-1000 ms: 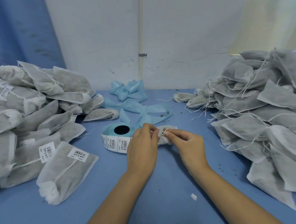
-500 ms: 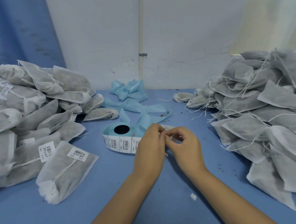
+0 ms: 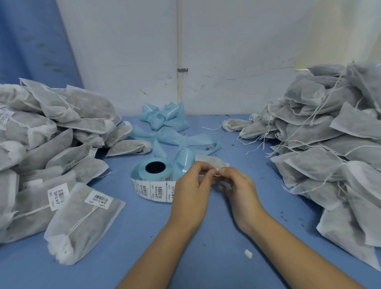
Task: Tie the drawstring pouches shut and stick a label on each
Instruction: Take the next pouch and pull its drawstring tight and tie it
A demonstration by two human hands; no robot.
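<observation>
White scrap (image 3: 248,253) on blue table (image 3: 216,275), near the right forearm. Left hand (image 3: 191,189) and right hand (image 3: 238,186) meet fingertip to fingertip mid-table. Both have fingers curled and pinch a white bit of a pouch (image 3: 211,161) lying just behind them; string or fabric, can't tell. Label roll (image 3: 152,180) just beside left hand, barcode labels facing out. Labelled pouch (image 3: 84,221) lies front left. Labelled pile (image 3: 38,143) at left, unlabelled pile (image 3: 343,147) with loose strings at right. Pale blue backing strip (image 3: 168,132) tangled behind the roll, near the wall (image 3: 235,51).
</observation>
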